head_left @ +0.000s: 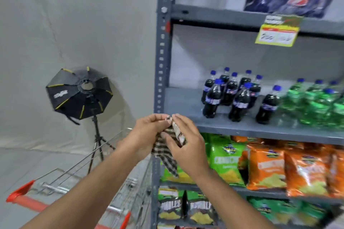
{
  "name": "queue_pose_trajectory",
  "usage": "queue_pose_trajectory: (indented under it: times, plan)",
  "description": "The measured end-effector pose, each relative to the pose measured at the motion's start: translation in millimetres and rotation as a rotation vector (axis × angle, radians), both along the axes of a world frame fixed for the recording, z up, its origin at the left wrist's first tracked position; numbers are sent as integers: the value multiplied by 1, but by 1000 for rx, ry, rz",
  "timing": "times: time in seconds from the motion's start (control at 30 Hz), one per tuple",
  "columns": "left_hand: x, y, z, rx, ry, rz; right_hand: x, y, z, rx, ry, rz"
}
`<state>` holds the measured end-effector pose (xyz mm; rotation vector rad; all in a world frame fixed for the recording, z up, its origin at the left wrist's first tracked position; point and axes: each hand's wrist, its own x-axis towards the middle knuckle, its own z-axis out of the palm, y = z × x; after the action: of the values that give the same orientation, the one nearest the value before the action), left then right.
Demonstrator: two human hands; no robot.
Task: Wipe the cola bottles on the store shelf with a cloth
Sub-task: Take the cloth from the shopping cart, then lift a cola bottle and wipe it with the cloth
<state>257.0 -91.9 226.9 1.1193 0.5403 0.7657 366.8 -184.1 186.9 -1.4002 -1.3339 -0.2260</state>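
while both hands meet in front of the shelf post, the left hand (147, 132) and right hand (186, 143) have their fingers pinching one checked cloth (168, 156), which hangs below them. nine cola bottles (240, 104) with blue caps stand on the grey shelf (186, 106), beside green bottles (316, 102).

Glossy plastic bottles (212, 98), woven cloth (165, 154)

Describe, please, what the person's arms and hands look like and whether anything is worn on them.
Both forearms are bare as far as the picture shows: no sleeves, gloves or watch in view. The left hand and right hand show no rings or wristbands that I can make out, though the image is slightly blurred.
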Motion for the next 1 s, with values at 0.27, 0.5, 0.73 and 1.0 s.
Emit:
queue_pose_trajectory:
  times: [0.27,0.5,0.73,1.0]
  plan:
    - [99,-60,33,50,-95,-270,99,-68,20,247,-210,-251]
    - [169,-83,51,370,-41,-277,183,-116,36,287,-347,-310]
    - [245,-56,74,724,62,66,245,-148,41,262,-410,-246]
    - [306,-12,65,666,340,-52,287,-173,32,233,-364,-133]
